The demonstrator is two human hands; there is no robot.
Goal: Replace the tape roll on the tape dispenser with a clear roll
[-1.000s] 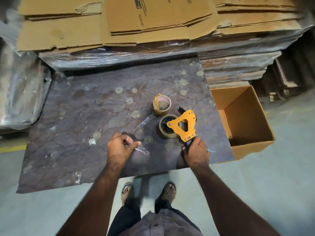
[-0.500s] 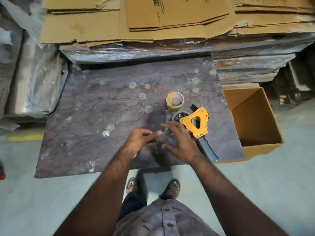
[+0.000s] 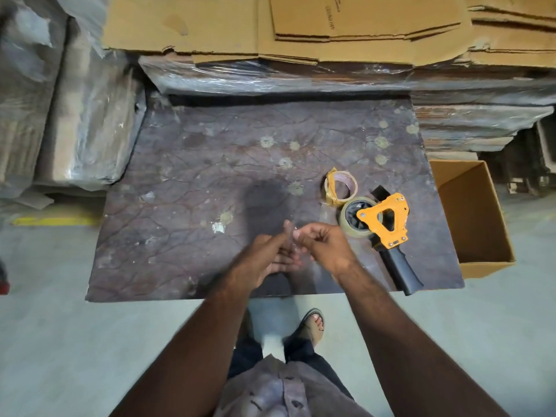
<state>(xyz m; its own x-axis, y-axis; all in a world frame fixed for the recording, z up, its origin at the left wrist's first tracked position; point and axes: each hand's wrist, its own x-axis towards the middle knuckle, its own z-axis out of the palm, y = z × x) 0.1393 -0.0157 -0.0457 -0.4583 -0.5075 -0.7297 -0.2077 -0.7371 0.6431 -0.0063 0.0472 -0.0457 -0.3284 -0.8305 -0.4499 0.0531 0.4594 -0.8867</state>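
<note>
The orange tape dispenser [image 3: 388, 221] with a black handle lies on its side at the right of the dark stone slab [image 3: 210, 164]. A clear tape roll [image 3: 347, 228] sits on its hub. Just behind it stands a nearly used-up roll [image 3: 340, 188] with yellowish tape remnants. My left hand [image 3: 267, 254] and my right hand [image 3: 326, 245] meet over the slab's front, left of the dispenser and not touching it. Their fingertips pinch a small scrap of clear tape [image 3: 295, 233], which is barely visible.
An open cardboard box [image 3: 481, 260] stands on the floor against the slab's right edge. Flattened cartons [image 3: 331, 31] are stacked behind, over plastic-wrapped bundles [image 3: 270, 79]. More wrapped bundles [image 3: 75, 115] lie at left. My sandalled foot [image 3: 313, 323] is below the slab's front edge.
My right hand let go of the dispenser handle and moved left to join the left hand. The strip of clear tape my left hand held is now bunched between both hands.
</note>
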